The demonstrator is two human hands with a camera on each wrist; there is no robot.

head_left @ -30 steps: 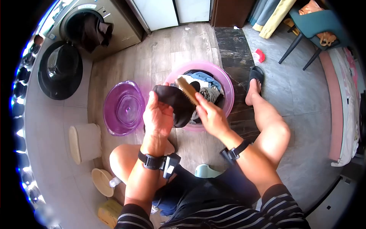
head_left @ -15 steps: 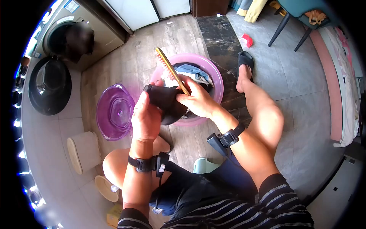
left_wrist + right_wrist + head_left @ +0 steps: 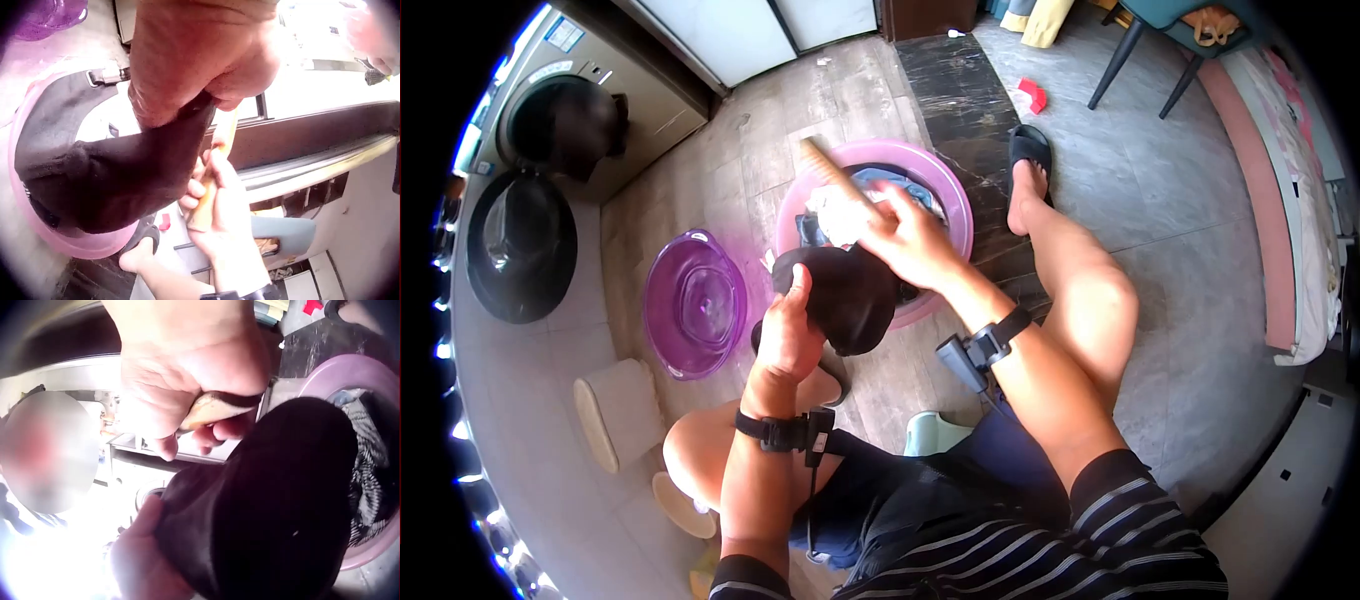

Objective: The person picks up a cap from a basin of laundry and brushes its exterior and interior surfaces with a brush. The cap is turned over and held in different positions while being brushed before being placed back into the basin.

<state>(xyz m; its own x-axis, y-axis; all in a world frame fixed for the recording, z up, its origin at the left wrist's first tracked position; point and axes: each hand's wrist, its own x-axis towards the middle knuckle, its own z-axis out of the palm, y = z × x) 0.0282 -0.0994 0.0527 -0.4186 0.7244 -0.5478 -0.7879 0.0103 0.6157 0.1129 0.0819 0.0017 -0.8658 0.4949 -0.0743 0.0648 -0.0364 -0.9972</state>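
Note:
A dark cap-like cloth item (image 3: 850, 295) hangs from the left hand (image 3: 790, 335), whose thumb lies over its edge. In the left wrist view the same dark cloth (image 3: 119, 175) shows a strap with a metal buckle (image 3: 109, 76). The right hand (image 3: 915, 240) grips a wooden brush (image 3: 832, 175) just above the cloth; its bristles are hard to make out. The right wrist view shows the fingers of the right hand (image 3: 194, 381) curled round the brush handle (image 3: 215, 411), apart from the dark cloth (image 3: 281, 500) below.
A pink tub (image 3: 962, 200) with clothes stands under the hands. To its left is a purple basin (image 3: 697, 305). A washing machine (image 3: 635, 125) with its round door open stands at upper left, a chair (image 3: 1145, 20) at upper right. A pale green stool (image 3: 935, 435) sits between the legs.
The brush has come off the cloth and now sits above it, turned to point up and left. The cloth has been shifted in the left hand and hangs lower. The head view has moved.

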